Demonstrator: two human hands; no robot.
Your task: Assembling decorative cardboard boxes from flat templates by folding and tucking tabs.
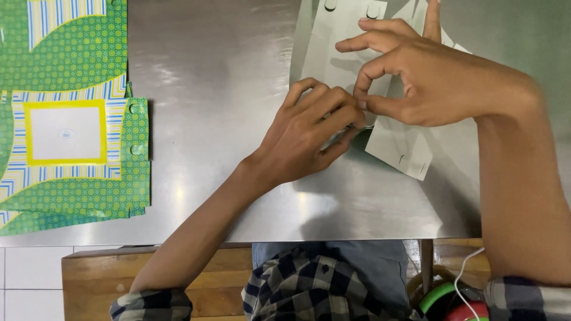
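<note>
Shiny steel counter (pixel 226 178) fills most of the view, with a wooden bench and white floor tiles showing below its front edge. Both hands meet over a flat grey cardboard cutout (pixel 333 41) lying on the far right part of the counter. The left hand (pixel 309 134) has its fingers curled down and closed onto a folded flap of that cardboard, knuckles up, pressing it against the steel. The right hand (pixel 410 77) sits just beyond it, thumb and forefinger pinched together on the same fold, touching the left fingertips, while the other fingers spread over the sheet. A corner flap with small slits sticks out below the right hand, and two round tab notches show near the cutout's top edge.

Off to the left, well apart from the hands, lies a stack of printed cardboard sheets (pixel 71 119), green patterned with blue and yellow stripes and a white square framed in yellow. At the bottom you can see a checked shirt, and a green and red round thing with a white cable at the lower right.
</note>
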